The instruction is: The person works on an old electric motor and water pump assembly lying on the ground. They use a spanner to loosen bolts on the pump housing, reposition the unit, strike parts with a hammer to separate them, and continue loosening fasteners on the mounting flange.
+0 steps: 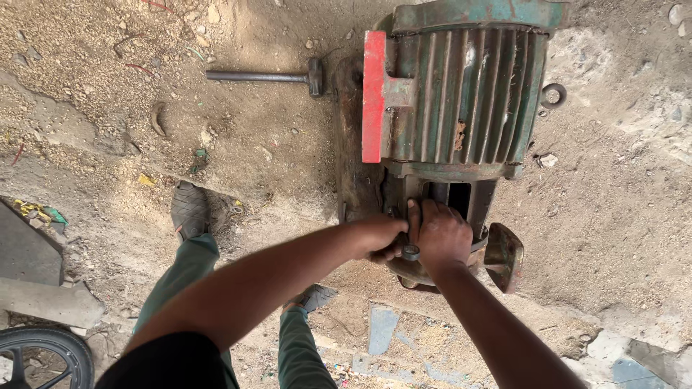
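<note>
Centre-right of frame, I see both hands pressed together on green motor (461, 94): left hand (378, 238) and right hand (441, 236) pinching metal ring (411, 252); red plate (373, 97) upper centre, dirt ground (238, 151).

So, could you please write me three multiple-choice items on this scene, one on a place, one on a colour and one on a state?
1. Where does the hammer lie?
A. On the dirt left of the motor
B. On top of the motor
C. In the left hand

2. What colour is the flat plate on the motor?
A. Yellow
B. Red
C. White

3. How are the two hands placed?
A. Both lifted clear
B. Both at the motor's near end
C. One on the hammer

Answers:
1 A: it lies on bare ground beside the motor.
2 B: the plate is plainly red.
3 B: left hand and right hand meet there around a small metal ring.
</note>
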The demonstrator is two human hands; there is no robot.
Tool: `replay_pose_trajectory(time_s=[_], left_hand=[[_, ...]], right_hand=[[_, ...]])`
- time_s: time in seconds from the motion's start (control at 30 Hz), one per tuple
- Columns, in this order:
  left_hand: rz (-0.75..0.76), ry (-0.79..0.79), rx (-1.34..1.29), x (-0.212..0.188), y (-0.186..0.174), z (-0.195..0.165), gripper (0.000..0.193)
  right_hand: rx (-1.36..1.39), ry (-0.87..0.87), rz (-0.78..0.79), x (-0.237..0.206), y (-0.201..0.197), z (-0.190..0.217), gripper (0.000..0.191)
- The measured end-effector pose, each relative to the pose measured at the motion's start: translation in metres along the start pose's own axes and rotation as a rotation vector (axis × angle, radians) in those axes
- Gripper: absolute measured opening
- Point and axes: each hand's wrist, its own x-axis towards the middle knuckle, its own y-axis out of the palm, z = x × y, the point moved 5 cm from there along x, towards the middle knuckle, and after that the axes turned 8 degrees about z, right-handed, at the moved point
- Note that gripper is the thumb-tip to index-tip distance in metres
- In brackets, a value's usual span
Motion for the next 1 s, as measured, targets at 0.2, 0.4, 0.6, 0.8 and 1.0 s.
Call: replay_pose_trajectory(time_s=[0.2,0.4,0.6,0.8,1.0], left_hand=[[-0.046,0.241,-0.402,-0.023,0.006,0.017,0.035],[-0.197,0.31,-0.436,-0.013,0.028,0.029,0.03],[-0.371,0.434,-0.247,-0.013,0.021,0.022,0.031],[-0.642,0.252,0.572,-0.111,-0.059,0.017,0.032],[-0.874,0.096,0.714,-0.161,-0.109,-0.005,0.05]], right_hand=[[0.018,0.013,0.034,-0.001,0.002,-0.003,0.038],[0.002,0.001,0.011,-0.003,0.005,-0.003,0.038],[-0.008,0.023,0.013,0.001,0.007,-0.006,0.04],[0.013,0.003,-0.026,0.001,0.004,-0.004,0.042],[-0.022,0.034,0.114,0.001,0.013,-0.006,0.045]])
